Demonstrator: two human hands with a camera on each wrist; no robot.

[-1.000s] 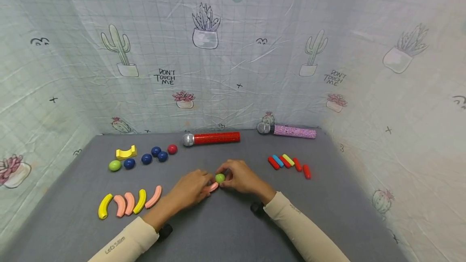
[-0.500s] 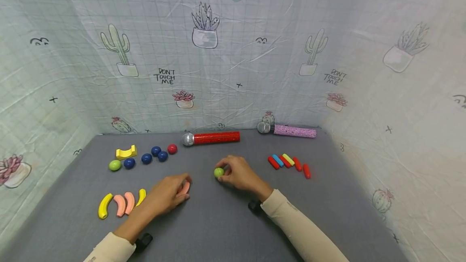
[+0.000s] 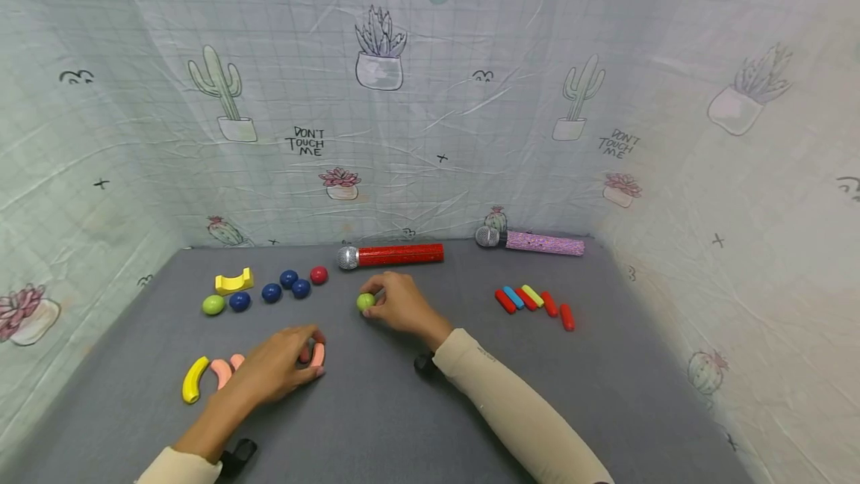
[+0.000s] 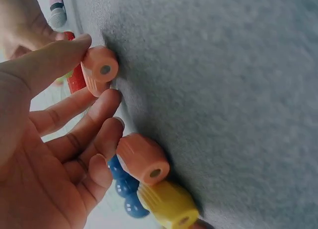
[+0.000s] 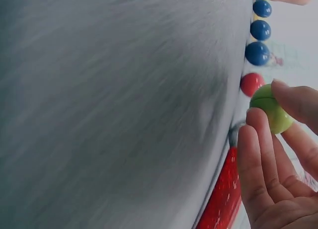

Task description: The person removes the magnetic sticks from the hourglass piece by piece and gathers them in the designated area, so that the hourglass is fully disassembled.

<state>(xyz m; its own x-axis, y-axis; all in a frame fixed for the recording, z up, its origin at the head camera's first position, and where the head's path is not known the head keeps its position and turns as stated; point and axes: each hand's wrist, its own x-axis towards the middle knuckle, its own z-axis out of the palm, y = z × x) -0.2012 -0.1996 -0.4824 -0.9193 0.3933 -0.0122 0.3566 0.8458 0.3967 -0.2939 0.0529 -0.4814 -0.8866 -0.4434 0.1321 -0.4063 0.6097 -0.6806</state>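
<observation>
My left hand [image 3: 278, 364] pinches a pink curved toy stick [image 3: 318, 354] between thumb and fingers, low over the grey table. In the left wrist view the end of this pink stick [image 4: 102, 65] shows a small grey disc. My right hand [image 3: 403, 306] holds a green ball [image 3: 366, 302] by thumb and fingertips; a thin seam shows on the green ball [image 5: 268, 107] in the right wrist view. Left of that hand are a red ball [image 3: 319, 275] and several blue balls [image 3: 272, 293]. Beside my left hand lies a yellow curved stick [image 3: 194, 380], with pink ones partly hidden behind the forearm.
A red microphone [image 3: 399, 255] and a purple microphone [image 3: 544, 243] lie along the back edge. Several short coloured sticks [image 3: 550, 304] lie at the right. At the back left are a yellow arch block [image 3: 234, 281] and another green ball [image 3: 213, 305]. Cloth walls surround the table.
The hands were together at mid-table and have parted. My left hand has carried the pink stick left toward the other curved sticks; my right hand has moved left and back with the green ball.
</observation>
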